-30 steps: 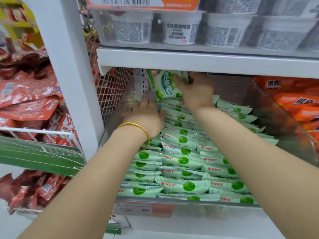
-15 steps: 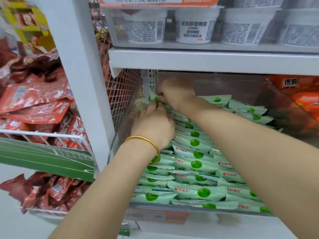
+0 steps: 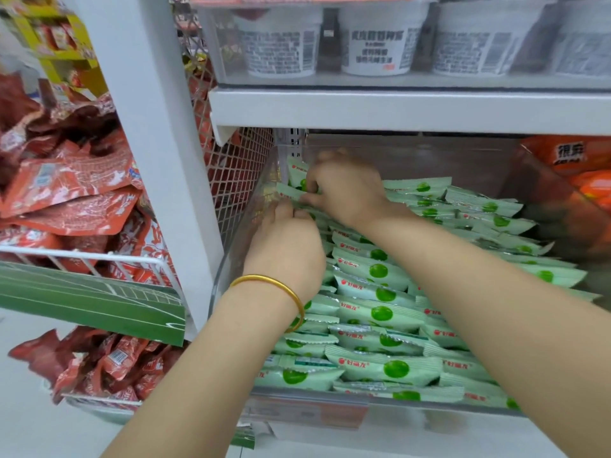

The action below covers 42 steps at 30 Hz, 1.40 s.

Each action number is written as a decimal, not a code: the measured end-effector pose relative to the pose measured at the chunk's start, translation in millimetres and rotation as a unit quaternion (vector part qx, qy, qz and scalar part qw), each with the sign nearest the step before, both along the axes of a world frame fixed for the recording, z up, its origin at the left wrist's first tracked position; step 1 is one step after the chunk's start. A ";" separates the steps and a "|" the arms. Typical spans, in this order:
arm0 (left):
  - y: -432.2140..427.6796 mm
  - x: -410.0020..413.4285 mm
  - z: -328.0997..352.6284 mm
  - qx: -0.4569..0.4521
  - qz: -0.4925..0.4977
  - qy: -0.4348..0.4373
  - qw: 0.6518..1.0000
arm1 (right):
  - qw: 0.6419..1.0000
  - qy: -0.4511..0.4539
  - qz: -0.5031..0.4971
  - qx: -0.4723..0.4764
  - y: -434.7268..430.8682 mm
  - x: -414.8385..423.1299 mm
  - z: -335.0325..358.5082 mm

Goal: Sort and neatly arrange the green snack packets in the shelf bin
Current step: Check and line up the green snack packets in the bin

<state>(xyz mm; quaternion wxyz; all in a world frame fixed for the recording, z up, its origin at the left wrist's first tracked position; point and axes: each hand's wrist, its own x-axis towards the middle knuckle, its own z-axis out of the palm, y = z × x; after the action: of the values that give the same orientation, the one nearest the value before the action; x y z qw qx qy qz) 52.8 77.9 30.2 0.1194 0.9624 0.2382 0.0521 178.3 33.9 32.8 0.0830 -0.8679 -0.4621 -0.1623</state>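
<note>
Pale green snack packets [image 3: 373,312] with green dots lie in overlapping rows inside a clear plastic shelf bin [image 3: 330,399]. My right hand [image 3: 347,190] reaches to the bin's back left corner, its fingers pinching a green packet [image 3: 296,173] that stands upright against the wall. My left hand [image 3: 284,249], with a gold bangle on the wrist, rests just in front, fingertips pressed on the packets below the right hand. The packets under both hands are hidden.
A white shelf board [image 3: 410,109] runs just above the bin, with white cups [image 3: 377,47] on it. Orange packets [image 3: 572,160] fill the bin to the right. A white upright post [image 3: 158,153] and wire baskets of red packets [image 3: 66,193] stand at the left.
My right hand has brought the raised green packet down from the bin's top into the back left corner. My left hand has slid forward to meet it.
</note>
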 end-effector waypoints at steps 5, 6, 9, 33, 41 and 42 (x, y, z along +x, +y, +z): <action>-1.1 -5.7 -3.9 0.014 -0.015 -0.003 1.000 | 0.999 0.025 0.019 -0.004 0.1 5.7 -2.5; -1.6 -6.1 -3.3 0.010 -0.013 -0.012 1.000 | 0.999 0.036 0.025 -0.005 -1.9 7.6 -1.9; -4.7 -8.6 -0.7 -0.015 -0.003 -0.034 0.999 | 0.995 0.088 0.046 -0.006 -11.5 12.8 2.2; 9.0 39.9 -1.8 0.044 0.008 -0.048 0.998 | 0.967 0.211 -0.046 0.132 -68.1 -2.9 11.2; 17.7 46.9 -2.9 0.124 -0.058 -0.005 0.991 | 0.992 0.073 -0.065 -0.083 -66.9 -16.5 -0.2; 19.3 46.5 -4.4 0.115 -0.056 0.024 0.991 | 0.992 0.073 -0.064 -0.086 -66.2 -16.3 -0.4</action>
<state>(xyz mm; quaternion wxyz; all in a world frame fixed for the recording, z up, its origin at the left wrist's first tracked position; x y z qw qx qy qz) 99.3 97.2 25.8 0.0045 0.9826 0.1789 0.0498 161.9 -32.3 32.4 0.0314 -0.9093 -0.4101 -0.0633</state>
